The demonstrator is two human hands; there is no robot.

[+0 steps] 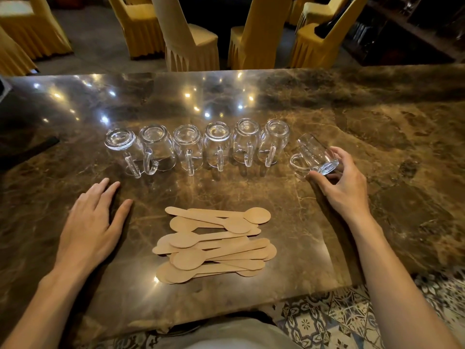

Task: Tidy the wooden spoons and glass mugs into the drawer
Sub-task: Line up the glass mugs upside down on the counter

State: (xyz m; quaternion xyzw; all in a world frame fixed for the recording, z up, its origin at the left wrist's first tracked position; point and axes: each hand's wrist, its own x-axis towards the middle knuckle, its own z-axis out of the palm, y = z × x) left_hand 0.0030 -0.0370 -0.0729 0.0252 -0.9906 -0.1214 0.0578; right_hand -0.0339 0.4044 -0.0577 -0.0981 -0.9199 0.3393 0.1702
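Note:
Several clear glass mugs [196,147] stand upside down in a row across the middle of the brown marble counter [377,147], handles toward me. One more glass mug [312,154] is tilted at the row's right end, held at its base by my right hand [342,182]. A loose pile of flat wooden spoons [214,244] lies near the counter's front edge. My left hand [93,222] rests flat on the counter to the left of the spoons, fingers apart, holding nothing. No drawer is in view.
Chairs with yellow covers [191,39] stand beyond the counter's far edge. A dark object [27,152] lies at the counter's left edge. Patterned floor tiles [327,321] show below the front edge at the right.

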